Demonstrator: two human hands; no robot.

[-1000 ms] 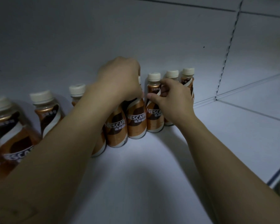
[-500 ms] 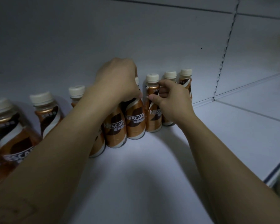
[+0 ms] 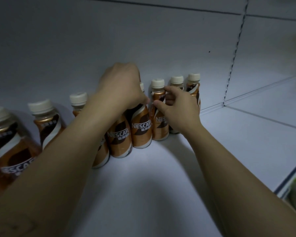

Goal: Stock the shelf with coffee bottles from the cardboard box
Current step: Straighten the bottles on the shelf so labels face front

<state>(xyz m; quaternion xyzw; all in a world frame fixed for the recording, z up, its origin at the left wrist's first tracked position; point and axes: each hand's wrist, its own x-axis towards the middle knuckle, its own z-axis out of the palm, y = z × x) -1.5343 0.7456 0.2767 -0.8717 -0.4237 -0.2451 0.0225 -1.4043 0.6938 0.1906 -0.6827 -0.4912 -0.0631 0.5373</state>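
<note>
Gripping glossy curvy plastic bottles (image 3: 141,129) w/ both hands (image 3: 121,88)

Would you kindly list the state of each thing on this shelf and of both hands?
Brown Nescafe coffee bottles: upright, capped, lined along the back wall.
Left hand: closed over one bottle's top.
Right hand: fingers pinching a bottle at its neck.
White metal shelf: bare to the right of the row.

Dim, bluish light; bright pool on shelf (image 3: 143,177) centre, dark corners, wide-angle bending at edges, left bottles (image 3: 9,147) blurred.
</note>
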